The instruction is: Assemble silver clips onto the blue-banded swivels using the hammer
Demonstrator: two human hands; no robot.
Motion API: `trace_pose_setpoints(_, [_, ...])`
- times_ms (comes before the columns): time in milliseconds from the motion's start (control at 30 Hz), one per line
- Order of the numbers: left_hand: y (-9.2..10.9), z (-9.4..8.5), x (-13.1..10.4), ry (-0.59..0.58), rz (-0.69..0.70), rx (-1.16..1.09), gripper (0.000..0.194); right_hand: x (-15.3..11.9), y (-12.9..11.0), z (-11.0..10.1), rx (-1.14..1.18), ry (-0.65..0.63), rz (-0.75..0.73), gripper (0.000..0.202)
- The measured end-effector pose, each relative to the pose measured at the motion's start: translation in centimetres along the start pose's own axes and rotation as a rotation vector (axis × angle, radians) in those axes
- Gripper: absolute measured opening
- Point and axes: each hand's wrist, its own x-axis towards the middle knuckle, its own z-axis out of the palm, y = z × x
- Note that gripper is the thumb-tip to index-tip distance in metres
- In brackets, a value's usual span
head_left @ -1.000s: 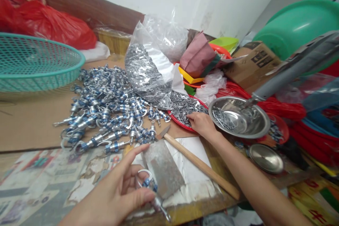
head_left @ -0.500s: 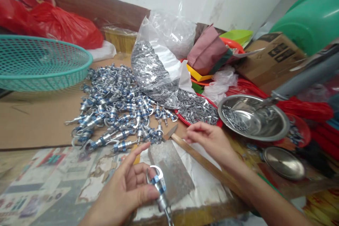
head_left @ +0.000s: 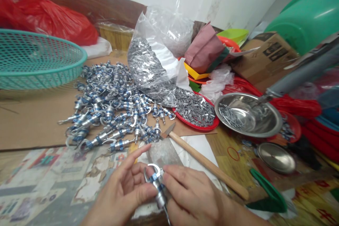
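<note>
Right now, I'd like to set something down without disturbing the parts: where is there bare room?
Bare cardboard lies left of the metal-part pile, on the near side of the teal basket. The printed covering left of the left hand is bare too. The right side is crowded with the red tray and steel bowl.

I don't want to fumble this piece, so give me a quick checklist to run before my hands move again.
1. Left hand holding the fitting: ok, between thumb and fingers.
2. Right hand at the fitting: ok, fingertips by its side.
3. Small part in the right fingertips: cannot tell, the fingers hide it.
4. Hammer laid down: ok, neither hand grips it.
5. Metal plate fully in sight: not ok, the hands cover its near part.
6. Red tray stocked: ok, heaped with small metal parts.
</note>
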Motion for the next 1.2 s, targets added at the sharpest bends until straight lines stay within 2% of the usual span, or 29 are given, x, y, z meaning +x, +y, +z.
trace_pose_setpoints(133, [0.3,0.5,-0.4,0.087,0.006,0.111,0.045,-0.2,-0.5,0.1,-0.197,-0.075,-0.202,0.023])
trace_pose_setpoints(233, [0.6,0.8,-0.5,0.123,-0.002,0.206,0.036,-0.5,-0.4,0.5,-0.239,-0.054,-0.243,0.024])
trace_pose_setpoints(467, [0.6,1.0,-0.5,0.132,0.016,0.238,0.031,-1.4,0.8,0.3,-0.135,-0.05,-0.193,0.034])
trace_pose_setpoints(600, [0.6,0.4,-0.3,0.11,0.001,0.266,0.031,-1.4,1.5,0.3,-0.148,-0.057,-0.278,0.031])
trace_pose_setpoints(700, [0.7,-0.1,-0.1,0.027,-0.044,0.32,0.033,-1.2,1.8,0.3,-0.098,-0.063,-0.335,0.03])
trace_pose_setpoints(767, [0.7,-0.3,-0.1,0.001,-0.059,0.325,0.033,-1.0,1.8,0.3,-0.052,-0.072,-0.299,0.029])
trace_pose_setpoints(900, [0.6,0.3,-0.3,0.081,-0.043,0.226,0.037,-0.1,1.5,0.2,0.028,-0.075,-0.232,0.027])
trace_pose_setpoints(1067, [0.4,0.6,-0.4,0.089,-0.016,0.133,0.047,-0.4,2.0,-1.0,0.115,-0.108,-0.204,0.023])
trace_pose_setpoints(1133, [0.3,0.2,-0.2,0.08,-0.032,0.148,0.051,-1.4,2.9,-1.5,0.095,-0.035,-0.043,0.02])
trace_pose_setpoints(1200, [0.2,-0.2,-0.1,0.065,-0.05,0.172,0.058,-2.8,4.2,-1.7,-0.018,-0.06,0.274,0.016])
